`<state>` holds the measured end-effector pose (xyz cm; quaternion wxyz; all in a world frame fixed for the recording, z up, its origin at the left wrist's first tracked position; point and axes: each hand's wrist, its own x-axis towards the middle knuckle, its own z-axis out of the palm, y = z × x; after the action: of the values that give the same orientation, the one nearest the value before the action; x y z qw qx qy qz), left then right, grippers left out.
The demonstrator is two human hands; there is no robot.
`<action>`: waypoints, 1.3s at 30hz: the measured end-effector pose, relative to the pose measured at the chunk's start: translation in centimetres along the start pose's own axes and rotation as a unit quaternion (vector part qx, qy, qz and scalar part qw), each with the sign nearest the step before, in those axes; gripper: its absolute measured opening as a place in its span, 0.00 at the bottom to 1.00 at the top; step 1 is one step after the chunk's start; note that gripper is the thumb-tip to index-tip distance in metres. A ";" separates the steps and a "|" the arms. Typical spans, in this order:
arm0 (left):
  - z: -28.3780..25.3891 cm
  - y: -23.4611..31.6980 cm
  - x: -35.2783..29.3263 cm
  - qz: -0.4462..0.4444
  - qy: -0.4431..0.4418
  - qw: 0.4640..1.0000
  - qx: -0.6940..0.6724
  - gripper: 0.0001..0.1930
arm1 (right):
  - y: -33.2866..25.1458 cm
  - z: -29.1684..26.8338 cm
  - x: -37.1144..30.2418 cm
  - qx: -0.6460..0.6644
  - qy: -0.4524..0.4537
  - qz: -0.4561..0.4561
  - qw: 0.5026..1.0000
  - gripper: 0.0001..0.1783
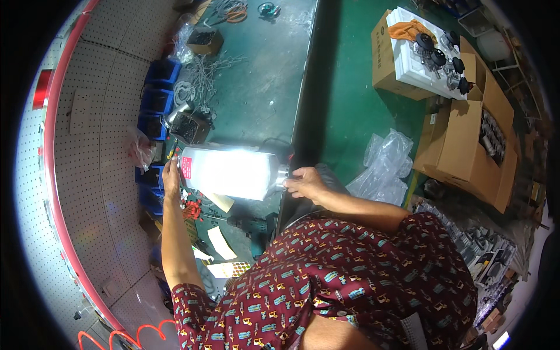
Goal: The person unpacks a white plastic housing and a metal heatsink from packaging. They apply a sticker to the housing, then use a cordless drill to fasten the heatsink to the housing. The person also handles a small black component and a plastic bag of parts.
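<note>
A long white boxy housing lies across the workbench in front of me, its middle washed out by glare. It has a red label near its left end and a short silvery metal neck at its right end. My left hand is closed on the left end, with part of the fingers hidden. Around the metal neck, the fingers and thumb of my right hand are pinched. I cannot tell whether the housing rests on the bench or is lifted slightly.
Blue bins line the pegboard wall. Beyond the housing are a box of small parts and loose wires. Nearer lie red parts and a power drill. Cartons and clear plastic sit right.
</note>
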<state>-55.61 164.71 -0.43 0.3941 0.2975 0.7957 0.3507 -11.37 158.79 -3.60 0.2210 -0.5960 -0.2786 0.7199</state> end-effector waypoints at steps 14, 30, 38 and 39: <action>-1.3 -3.5 2.6 -0.032 -0.190 0.974 -0.118 0.28 | -0.8 1.6 0.3 -0.059 -0.073 0.058 0.994 0.16; 0.7 -3.4 3.6 -0.004 -0.154 0.988 -0.002 0.34 | -2.5 0.4 1.1 -0.103 -0.110 0.081 0.985 0.20; 2.5 -5.5 5.1 0.011 -0.112 0.993 -0.044 0.31 | -2.3 -1.2 1.4 -0.103 -0.131 0.070 0.983 0.17; 2.2 -7.3 6.1 0.018 -0.104 0.994 -0.039 0.31 | -2.3 -1.0 1.6 -0.110 -0.145 0.072 0.981 0.17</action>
<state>-58.28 165.77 -9.75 0.4791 0.3314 0.7308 0.3558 -10.70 161.76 -3.38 0.0586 -0.5244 -0.3418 0.7776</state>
